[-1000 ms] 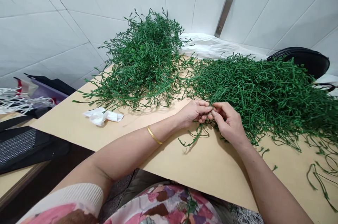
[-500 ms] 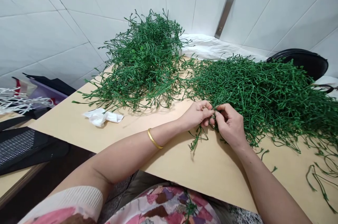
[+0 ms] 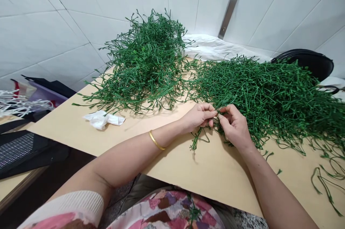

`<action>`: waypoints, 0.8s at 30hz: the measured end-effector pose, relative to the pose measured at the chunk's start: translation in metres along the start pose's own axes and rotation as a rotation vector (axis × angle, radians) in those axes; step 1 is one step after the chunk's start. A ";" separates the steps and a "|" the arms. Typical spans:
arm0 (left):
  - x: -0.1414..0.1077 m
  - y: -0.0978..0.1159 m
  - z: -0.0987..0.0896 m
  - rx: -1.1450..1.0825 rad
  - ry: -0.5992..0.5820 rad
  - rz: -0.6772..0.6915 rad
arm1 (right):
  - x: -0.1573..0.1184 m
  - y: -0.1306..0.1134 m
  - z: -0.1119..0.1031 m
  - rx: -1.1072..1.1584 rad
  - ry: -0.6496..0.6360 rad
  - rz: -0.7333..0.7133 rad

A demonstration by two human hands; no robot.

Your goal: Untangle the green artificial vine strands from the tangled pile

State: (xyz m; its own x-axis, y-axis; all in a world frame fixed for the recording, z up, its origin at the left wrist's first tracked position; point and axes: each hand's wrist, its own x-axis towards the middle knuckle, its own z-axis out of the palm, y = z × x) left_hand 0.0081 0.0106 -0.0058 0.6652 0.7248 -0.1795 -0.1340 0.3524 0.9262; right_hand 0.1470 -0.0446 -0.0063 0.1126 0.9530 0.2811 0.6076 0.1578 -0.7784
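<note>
My left hand (image 3: 201, 115) and my right hand (image 3: 234, 123) meet fingertip to fingertip over the front edge of a green heap. Both pinch thin green artificial stems; the exact spot of the grip is partly hidden by the fingers. A few stem ends (image 3: 198, 139) dangle below my left hand above the board. Right behind my hands spreads a large heap of green stems (image 3: 258, 88), tangled and tipped with small buds. Another tall heap of the same stems (image 3: 151, 53) stands farther left.
The tan board (image 3: 113, 146) carries both heaps. A crumpled white tissue (image 3: 104, 119) lies at its left, loose stems (image 3: 326, 189) at its right. Behind are a black case (image 3: 304, 60), white cloth (image 3: 210, 47) and a tiled wall with a metal bracket (image 3: 230, 8). Black mesh items (image 3: 18, 150) sit far left.
My hands stay close together at the same spot, with the left fingers shifted slightly. The dangling stem ends have swung a little. The heaps look the same.
</note>
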 end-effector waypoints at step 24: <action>0.001 -0.005 0.001 -0.017 -0.081 0.127 | 0.001 -0.002 0.006 0.364 -0.021 0.084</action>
State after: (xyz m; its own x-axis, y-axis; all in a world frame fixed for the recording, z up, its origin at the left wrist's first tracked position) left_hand 0.0105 0.0090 -0.0099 0.6991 0.7142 -0.0327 -0.2331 0.2710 0.9339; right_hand 0.1416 -0.0423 -0.0078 0.1313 0.9711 0.1994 0.2768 0.1572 -0.9480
